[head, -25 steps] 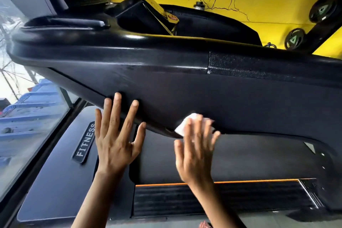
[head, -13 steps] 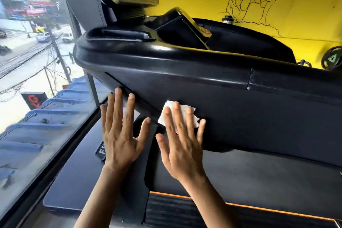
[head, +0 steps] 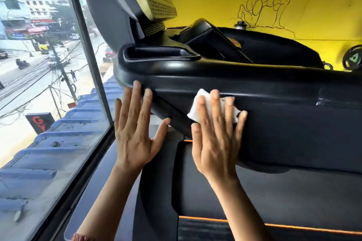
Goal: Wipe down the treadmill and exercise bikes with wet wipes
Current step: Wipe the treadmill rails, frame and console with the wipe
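Right hand (head: 213, 143) flat, pressing folded white wipe (head: 197, 107) on matte black treadmill console (head: 274, 123), left hand (head: 135, 139) splayed, empty.

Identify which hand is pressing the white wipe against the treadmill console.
The right hand: its straight fingers press the wipe flat on the black console, while the left hand holds nothing and reaches the console's lower edge.

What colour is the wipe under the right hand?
White; the wipe shows best in the head view.

Count: left hand (head: 135, 137) and right hand (head: 215, 146), 2 hands. Wipe (head: 195, 106): 1. Treadmill console (head: 284, 127): 1. Weight plate (head: 353, 61): 1. Wall drawing (head: 263, 2): 1.
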Demonstrator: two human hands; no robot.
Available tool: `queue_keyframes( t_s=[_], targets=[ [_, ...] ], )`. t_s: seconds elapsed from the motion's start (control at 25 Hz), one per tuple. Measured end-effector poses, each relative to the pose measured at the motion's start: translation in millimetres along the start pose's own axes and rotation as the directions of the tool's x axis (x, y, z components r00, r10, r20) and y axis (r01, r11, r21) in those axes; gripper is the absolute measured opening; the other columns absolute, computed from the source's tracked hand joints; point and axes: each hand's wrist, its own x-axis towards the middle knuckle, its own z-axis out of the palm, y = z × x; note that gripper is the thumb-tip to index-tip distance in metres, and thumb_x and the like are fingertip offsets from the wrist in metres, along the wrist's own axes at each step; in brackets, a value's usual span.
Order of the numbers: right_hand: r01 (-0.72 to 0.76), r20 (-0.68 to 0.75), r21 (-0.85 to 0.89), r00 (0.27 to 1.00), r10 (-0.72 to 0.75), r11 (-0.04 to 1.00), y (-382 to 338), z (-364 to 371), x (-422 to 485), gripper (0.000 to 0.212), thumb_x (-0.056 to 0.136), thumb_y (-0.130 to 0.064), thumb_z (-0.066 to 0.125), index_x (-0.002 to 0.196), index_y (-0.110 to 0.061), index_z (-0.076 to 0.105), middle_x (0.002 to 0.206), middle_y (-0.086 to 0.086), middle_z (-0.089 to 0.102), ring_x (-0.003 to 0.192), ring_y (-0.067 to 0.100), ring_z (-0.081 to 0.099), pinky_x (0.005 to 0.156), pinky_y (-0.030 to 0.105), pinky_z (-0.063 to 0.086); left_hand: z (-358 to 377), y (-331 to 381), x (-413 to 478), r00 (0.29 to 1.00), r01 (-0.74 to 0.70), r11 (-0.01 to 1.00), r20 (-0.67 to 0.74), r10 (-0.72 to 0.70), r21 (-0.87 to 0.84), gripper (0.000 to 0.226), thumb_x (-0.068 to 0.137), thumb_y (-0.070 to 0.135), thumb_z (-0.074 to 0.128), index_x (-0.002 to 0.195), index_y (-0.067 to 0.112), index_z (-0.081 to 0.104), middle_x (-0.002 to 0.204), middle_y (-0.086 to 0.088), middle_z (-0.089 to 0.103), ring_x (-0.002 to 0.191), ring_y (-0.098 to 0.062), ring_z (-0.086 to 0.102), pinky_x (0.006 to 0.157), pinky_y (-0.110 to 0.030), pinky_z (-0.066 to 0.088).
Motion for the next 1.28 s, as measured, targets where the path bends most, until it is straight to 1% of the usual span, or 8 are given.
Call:
queue_keyframes(
  t_s=[0.12,0.28,0.48,0.68,0.88,1.04,1.2,1.28],
  targets=[
    [-0.114,-0.082,0.001,0.99,0.114,0.993,-0.7,-1.4,2.2,0.045,0.105,-0.031,0.021,0.147,-0.017,0.025,0.156,0.005,0.013,0.148,0.019,-0.001,0.117,0.048,0.004,-2.3,-10.4,10.3,1.0,-0.012,0.997,0.007,0.012,-0.075,0.056,0.098,0.042,0.046,0.146,0.018,0.027,0.15,-0.02,0.026,0.147,-0.022,0.012,0.118,-0.044,0.016],
    [0.221,0.014,0.106,0.975,-0.224,0.97,-40.5,-3.6,35.9,0.043,0.101,-0.028,0.036,0.143,-0.019,0.041,0.152,0.002,0.034,0.145,0.02,0.02,0.118,0.045,0.006,-1.4,-14.2,26.3,0.998,-0.056,0.976,0.019,0.061,-0.209,0.057,0.096,0.043,0.042,0.138,0.005,0.034,0.146,-0.021,0.028,0.143,-0.031,0.023,0.117,-0.044,0.02],
    [-0.12,-0.126,-0.043,0.986,0.113,0.992,4.5,-27.4,65.1,0.043,0.104,-0.03,0.03,0.133,-0.011,0.056,0.14,0.009,0.051,0.133,0.033,0.042,0.116,0.054,0.015,-6.1,-14.8,41.5,0.988,-0.149,0.978,0.008,0.151,-0.146,0.058,0.089,0.036,0.053,0.135,0.003,0.04,0.141,-0.024,0.041,0.135,-0.037,0.036,0.115,-0.048,0.023],
    [0.204,0.052,0.004,0.978,-0.204,0.979,2.8,-33.0,61.4,0.045,0.104,-0.032,0.026,0.142,-0.018,0.044,0.149,0.005,0.041,0.139,0.025,0.034,0.118,0.045,0.016,-4.5,5.4,56.5,0.977,-0.212,0.97,-0.001,0.214,-0.121,0.051,0.093,0.035,0.051,0.133,0.005,0.047,0.137,-0.019,0.05,0.132,-0.031,0.043,0.11,-0.052,0.03],
    [-0.354,-0.157,0.001,0.924,0.349,0.935,53.8,-40.9,29.7,0.046,0.105,-0.029,0.02,0.148,-0.014,0.027,0.156,0.011,0.022,0.147,0.029,0.01,0.118,0.045,0.007,-0.8,22.7,57.3,0.98,-0.189,0.972,-0.084,0.179,-0.138,0.039,0.094,0.028,0.055,0.126,0.005,0.056,0.129,-0.018,0.058,0.125,-0.031,0.05,0.108,-0.054,0.031],
    [0.141,0.036,-0.068,0.99,-0.139,0.988,52.4,-36.6,13.2,0.043,0.104,-0.03,0.027,0.147,-0.024,0.029,0.155,-0.001,0.022,0.145,0.023,0.016,0.117,0.041,0.009,7.0,44.4,63.9,0.975,-0.216,0.974,-0.073,0.21,-0.074,0.039,0.092,0.028,0.057,0.122,0.003,0.063,0.127,-0.018,0.06,0.121,-0.029,0.052,0.11,-0.048,0.027],
    [-0.284,-0.162,0.002,0.946,0.281,0.959,95.8,-59.4,35.5,0.042,0.104,-0.025,0.027,0.143,-0.013,0.039,0.152,0.011,0.032,0.145,0.029,0.018,0.119,0.043,0.005,11.0,63.7,68.1,0.979,-0.2,0.977,-0.047,0.197,-0.079,0.04,0.093,0.028,0.055,0.121,0.001,0.064,0.127,-0.018,0.061,0.122,-0.029,0.052,0.111,-0.044,0.029],
    [-0.172,-0.122,0.036,0.977,0.175,0.984,86.8,-63.0,50.6,0.042,0.103,-0.022,0.03,0.139,-0.008,0.047,0.148,0.011,0.04,0.142,0.032,0.026,0.119,0.044,0.006,15.1,74.8,73.4,0.98,-0.2,0.975,-0.04,0.197,-0.094,0.04,0.093,0.028,0.054,0.12,0.001,0.064,0.125,-0.018,0.061,0.12,-0.031,0.053,0.11,-0.042,0.03]
  ],
)
